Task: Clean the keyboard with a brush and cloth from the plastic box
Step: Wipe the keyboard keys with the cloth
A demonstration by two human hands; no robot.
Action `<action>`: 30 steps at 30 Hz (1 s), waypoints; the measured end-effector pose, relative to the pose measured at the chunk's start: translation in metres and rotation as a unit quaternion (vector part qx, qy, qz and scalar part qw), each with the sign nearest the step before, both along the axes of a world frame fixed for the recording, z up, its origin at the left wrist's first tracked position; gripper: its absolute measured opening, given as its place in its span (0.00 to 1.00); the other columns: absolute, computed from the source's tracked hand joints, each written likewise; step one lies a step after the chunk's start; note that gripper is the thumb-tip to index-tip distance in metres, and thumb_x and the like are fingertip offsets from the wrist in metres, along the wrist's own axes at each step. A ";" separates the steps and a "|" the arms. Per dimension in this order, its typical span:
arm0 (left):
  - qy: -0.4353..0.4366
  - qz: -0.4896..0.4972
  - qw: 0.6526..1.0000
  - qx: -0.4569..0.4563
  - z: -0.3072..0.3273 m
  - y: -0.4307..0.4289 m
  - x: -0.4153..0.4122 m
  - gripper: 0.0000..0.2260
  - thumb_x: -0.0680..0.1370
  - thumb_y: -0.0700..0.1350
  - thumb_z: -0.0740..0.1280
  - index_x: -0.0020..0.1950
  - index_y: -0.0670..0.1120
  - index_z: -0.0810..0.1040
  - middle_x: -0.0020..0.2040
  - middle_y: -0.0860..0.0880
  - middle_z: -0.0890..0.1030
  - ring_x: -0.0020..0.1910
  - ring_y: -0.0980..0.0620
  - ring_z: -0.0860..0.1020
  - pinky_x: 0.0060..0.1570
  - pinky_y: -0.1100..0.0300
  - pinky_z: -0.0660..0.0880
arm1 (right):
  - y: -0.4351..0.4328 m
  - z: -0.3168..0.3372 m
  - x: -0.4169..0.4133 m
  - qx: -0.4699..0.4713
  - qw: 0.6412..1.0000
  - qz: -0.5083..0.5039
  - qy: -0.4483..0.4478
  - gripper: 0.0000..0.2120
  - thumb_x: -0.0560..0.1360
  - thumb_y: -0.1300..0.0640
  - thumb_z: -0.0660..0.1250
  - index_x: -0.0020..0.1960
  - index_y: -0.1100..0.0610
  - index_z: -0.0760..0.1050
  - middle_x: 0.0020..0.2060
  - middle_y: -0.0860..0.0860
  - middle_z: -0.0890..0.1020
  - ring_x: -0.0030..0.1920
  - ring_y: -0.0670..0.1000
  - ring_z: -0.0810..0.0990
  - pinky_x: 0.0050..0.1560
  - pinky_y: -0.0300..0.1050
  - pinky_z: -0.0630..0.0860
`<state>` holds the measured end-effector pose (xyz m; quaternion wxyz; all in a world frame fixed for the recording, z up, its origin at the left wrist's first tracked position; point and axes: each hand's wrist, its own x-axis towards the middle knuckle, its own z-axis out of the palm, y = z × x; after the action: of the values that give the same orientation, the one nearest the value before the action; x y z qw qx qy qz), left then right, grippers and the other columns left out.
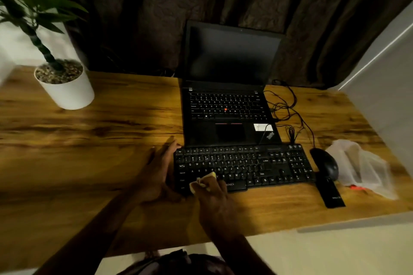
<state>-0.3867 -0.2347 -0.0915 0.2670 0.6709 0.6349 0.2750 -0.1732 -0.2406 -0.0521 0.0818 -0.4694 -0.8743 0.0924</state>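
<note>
Two bare forearms, no sleeves showing, reach in from the bottom edge. The left hand [159, 172] and right hand [215, 202] carry no visible rings, watch or gloves. Dark clothing, blurred and dim, shows at the bottom edge; its cut and pattern cannot be made out.

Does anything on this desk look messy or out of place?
Mostly tidy. The cables lie in a loose tangle right of the laptop, and one trails across its palm rest. Nothing looks spilled or broken.
</note>
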 end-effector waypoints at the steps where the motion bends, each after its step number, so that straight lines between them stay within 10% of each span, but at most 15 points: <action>1: 0.000 0.002 1.000 -0.007 0.000 0.000 -0.001 0.70 0.53 0.72 0.78 0.80 0.52 0.37 0.80 0.54 0.56 0.80 0.56 0.48 0.77 0.51 0.34 | 0.004 0.001 0.006 0.005 1.000 -0.011 0.007 0.19 0.70 0.55 0.56 0.54 0.45 0.81 0.53 0.49 0.79 0.46 0.53 0.79 0.32 0.39 0.74; 10: 0.018 0.019 0.998 -0.054 0.001 -0.001 -0.004 0.69 0.52 0.71 0.78 0.79 0.60 0.36 0.81 0.58 0.51 0.80 0.50 0.44 0.78 0.43 0.40 | 0.032 0.008 0.056 -0.032 0.994 -0.089 0.059 0.21 0.66 0.66 0.74 0.55 0.48 0.79 0.54 0.52 0.78 0.48 0.53 0.77 0.36 0.33 0.71; 22: 0.069 0.042 0.986 -0.143 0.026 -0.002 0.013 0.67 0.50 0.73 0.73 0.78 0.58 0.36 0.76 0.60 0.40 0.75 0.59 0.35 0.73 0.57 0.33 | 0.083 0.008 0.114 -0.023 0.995 -0.079 0.048 0.20 0.71 0.69 0.67 0.58 0.51 0.79 0.57 0.55 0.77 0.51 0.57 0.76 0.37 0.44 0.79; 30: 0.210 0.021 0.977 0.026 0.021 0.026 0.123 0.47 0.71 0.78 0.54 0.81 0.51 0.53 0.82 0.53 0.49 0.80 0.52 0.42 0.75 0.40 0.40 | 0.136 0.006 0.143 -0.020 0.996 -0.051 0.071 0.11 0.79 0.62 0.63 0.60 0.56 0.78 0.63 0.56 0.72 0.61 0.57 0.72 0.53 0.47 0.81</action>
<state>-0.2641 -0.2089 -0.0709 0.1045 0.7067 0.6836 0.1496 -0.0305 -0.1044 -0.0465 0.1391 -0.5067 -0.8394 0.1390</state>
